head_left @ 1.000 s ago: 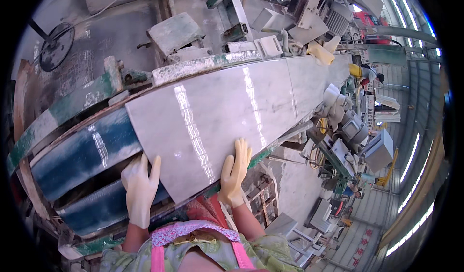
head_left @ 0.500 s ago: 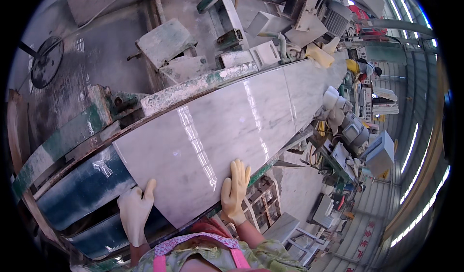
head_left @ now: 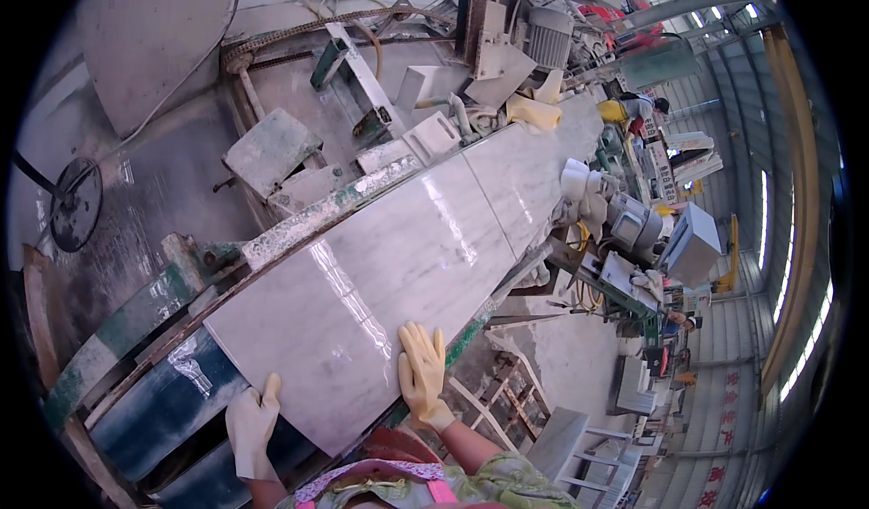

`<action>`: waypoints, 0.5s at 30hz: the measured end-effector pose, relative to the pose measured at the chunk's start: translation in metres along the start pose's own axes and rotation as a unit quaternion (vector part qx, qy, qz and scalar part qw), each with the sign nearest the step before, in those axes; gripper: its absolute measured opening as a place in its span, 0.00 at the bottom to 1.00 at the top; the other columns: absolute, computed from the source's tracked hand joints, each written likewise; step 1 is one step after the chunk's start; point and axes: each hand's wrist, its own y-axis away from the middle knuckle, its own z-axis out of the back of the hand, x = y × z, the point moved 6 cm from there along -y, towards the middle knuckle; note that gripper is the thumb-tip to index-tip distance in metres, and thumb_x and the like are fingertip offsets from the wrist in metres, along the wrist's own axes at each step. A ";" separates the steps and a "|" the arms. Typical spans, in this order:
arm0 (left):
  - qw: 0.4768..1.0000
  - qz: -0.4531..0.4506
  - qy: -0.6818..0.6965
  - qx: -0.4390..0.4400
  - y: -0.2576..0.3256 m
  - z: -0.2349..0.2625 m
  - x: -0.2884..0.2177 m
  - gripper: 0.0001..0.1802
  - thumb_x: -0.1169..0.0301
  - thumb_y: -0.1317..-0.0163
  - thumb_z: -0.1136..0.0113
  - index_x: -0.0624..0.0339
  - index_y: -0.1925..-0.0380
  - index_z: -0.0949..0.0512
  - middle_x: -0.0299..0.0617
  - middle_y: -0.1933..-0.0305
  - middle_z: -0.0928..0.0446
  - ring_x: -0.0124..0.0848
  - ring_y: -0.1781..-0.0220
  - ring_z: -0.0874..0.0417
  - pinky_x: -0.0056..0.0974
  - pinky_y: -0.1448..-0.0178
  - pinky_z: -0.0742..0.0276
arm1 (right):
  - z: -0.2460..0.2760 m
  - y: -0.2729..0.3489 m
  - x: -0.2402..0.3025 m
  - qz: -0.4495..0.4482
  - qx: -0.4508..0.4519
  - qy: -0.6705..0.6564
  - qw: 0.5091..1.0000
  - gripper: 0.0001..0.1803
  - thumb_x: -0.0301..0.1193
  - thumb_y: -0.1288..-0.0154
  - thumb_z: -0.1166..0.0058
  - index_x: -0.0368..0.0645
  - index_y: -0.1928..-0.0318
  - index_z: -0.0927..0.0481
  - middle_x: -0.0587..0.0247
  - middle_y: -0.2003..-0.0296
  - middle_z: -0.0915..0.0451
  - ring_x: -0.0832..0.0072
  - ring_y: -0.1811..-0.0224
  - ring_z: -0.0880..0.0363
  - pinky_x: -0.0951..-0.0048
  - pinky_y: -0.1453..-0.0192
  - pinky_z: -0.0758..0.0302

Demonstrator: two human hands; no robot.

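Note:
A polished white-grey stone slab point(head_left: 299, 346) lies flat across a belt bed, its left end over dark blue belts point(head_left: 167, 409). My left hand point(head_left: 252, 429), in a cream rubber glove, grips this end at the edge. Its thumb rests along the slab's rim while the other fingers are mostly hidden. On the slab's near long edge lies my gloved right hand point(head_left: 423, 375), palm down with fingers stretched out. A second slab point(head_left: 520, 179) butts against the far end of the first one.
A green-and-white metal rail point(head_left: 335, 206) runs along the slab's far side. Yellow gloves or cloths point(head_left: 534, 111) lie beyond it. To the right stand a motor point(head_left: 634, 222), a metal rack point(head_left: 507, 391) and stone pieces point(head_left: 557, 441). Two people work farther off, one in yellow point(head_left: 614, 111).
My view has turned, so the scene sits lower and farther left. Both hands remain at the slab's edges; the right one now reaches a little more over its surface.

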 end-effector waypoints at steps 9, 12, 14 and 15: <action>0.999 0.001 -0.033 0.032 0.001 0.004 0.004 0.38 0.40 0.33 0.54 0.70 0.72 0.17 0.66 0.64 0.19 0.61 0.55 0.17 0.54 0.50 0.24 | 0.010 0.006 0.003 0.018 -0.030 -0.029 0.999 0.21 0.28 0.28 0.55 0.39 0.36 0.26 0.47 0.37 0.25 0.52 0.31 0.31 0.43 0.23 0.51; 1.000 0.007 -0.018 0.005 -0.001 0.000 0.012 0.40 0.37 0.33 0.55 0.70 0.69 0.17 0.68 0.60 0.19 0.61 0.51 0.18 0.53 0.45 0.25 | 0.006 0.008 -0.003 0.045 -0.063 -0.026 0.997 0.21 0.26 0.29 0.52 0.39 0.38 0.25 0.50 0.39 0.22 0.56 0.32 0.28 0.45 0.24 0.46; 1.000 0.011 0.014 -0.010 0.000 0.000 0.016 0.41 0.36 0.34 0.54 0.70 0.67 0.17 0.67 0.58 0.19 0.59 0.49 0.18 0.51 0.44 0.25 | 0.005 0.010 -0.007 0.048 -0.079 -0.039 0.995 0.21 0.27 0.29 0.53 0.39 0.37 0.26 0.50 0.38 0.24 0.56 0.31 0.29 0.45 0.24 0.46; 0.999 0.015 0.037 -0.017 0.002 -0.001 0.018 0.41 0.35 0.34 0.52 0.70 0.65 0.16 0.65 0.57 0.18 0.57 0.48 0.18 0.49 0.43 0.25 | 0.006 0.011 -0.008 0.051 -0.087 -0.047 0.994 0.21 0.27 0.29 0.53 0.39 0.37 0.26 0.50 0.37 0.24 0.56 0.31 0.30 0.45 0.24 0.46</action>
